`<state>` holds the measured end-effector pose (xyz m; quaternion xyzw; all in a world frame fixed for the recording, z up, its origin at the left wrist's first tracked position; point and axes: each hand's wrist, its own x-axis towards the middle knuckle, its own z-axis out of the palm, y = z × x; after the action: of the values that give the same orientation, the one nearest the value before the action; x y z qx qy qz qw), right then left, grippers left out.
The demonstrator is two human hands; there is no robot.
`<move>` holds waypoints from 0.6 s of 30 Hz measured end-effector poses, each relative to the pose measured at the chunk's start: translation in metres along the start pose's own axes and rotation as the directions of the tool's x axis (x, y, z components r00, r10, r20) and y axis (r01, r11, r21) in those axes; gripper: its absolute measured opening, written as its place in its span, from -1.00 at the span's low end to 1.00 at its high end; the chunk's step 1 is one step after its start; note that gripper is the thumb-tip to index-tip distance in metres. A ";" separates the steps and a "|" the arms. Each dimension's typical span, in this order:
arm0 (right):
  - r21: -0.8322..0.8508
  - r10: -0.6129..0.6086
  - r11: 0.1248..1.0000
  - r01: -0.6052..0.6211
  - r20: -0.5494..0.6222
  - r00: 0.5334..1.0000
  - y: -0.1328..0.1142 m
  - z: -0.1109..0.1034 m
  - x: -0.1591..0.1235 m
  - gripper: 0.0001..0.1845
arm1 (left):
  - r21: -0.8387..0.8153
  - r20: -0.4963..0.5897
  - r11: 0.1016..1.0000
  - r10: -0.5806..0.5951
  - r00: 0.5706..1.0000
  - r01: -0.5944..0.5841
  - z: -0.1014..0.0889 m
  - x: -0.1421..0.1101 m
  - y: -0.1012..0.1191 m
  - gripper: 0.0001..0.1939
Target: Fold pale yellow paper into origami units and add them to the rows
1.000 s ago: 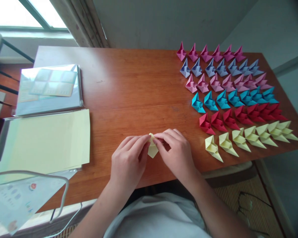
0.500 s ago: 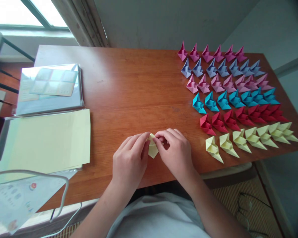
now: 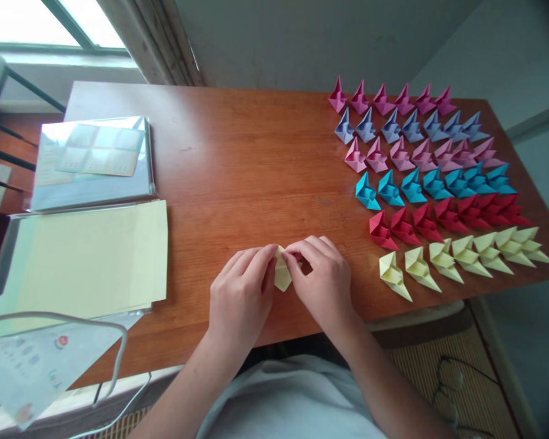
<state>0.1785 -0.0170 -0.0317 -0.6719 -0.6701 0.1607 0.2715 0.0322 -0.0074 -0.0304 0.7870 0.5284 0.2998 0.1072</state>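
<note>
A small folded piece of pale yellow paper [image 3: 282,278] is pinched between both hands near the table's front edge. My left hand [image 3: 244,286] has its thumb and fingers closed on the paper's left side. From the right, my right hand [image 3: 322,274] grips the upper right part with thumb and forefinger. The fingers cover much of the paper, so its full shape is hidden. To the right of my hands runs a row of pale yellow folded paper figures [image 3: 421,269], the closest one standing a little apart from my right hand.
Behind the yellow row stand rows of red [image 3: 403,225], turquoise [image 3: 390,189], pink [image 3: 401,155], lavender [image 3: 412,127] and magenta [image 3: 381,100] paper figures. At left lie yellow paper sheets [image 3: 91,262] and a clear-wrapped pack [image 3: 91,189]. A white cable [image 3: 118,360] hangs at the lower left.
Both hands keep their pinch on the yellow paper with almost no movement. The whole view has shifted very slightly; the paper figures stand as before.
</note>
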 end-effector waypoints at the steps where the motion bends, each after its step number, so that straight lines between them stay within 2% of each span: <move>1: 0.004 -0.012 1.000 0.012 -0.008 1.000 0.001 0.001 -0.001 -0.84 | 0.002 -0.002 1.000 0.000 1.000 0.000 0.000 0.000 0.000 -0.86; 9: 0.027 -0.060 0.998 0.061 -0.033 0.998 0.004 0.003 0.000 -0.87 | 0.005 0.004 1.000 -0.007 1.000 0.007 -0.001 -0.001 -0.001 -0.86; 18: -0.070 -0.039 0.997 0.038 -0.019 0.999 -0.002 0.005 0.002 -0.83 | 0.048 0.000 0.999 -0.019 1.000 0.019 0.001 0.000 0.000 -0.83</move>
<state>0.1743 -0.0144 -0.0338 -0.6694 -0.6854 0.1253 0.2578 0.0325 -0.0070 -0.0311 0.7842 0.5431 0.2860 0.0911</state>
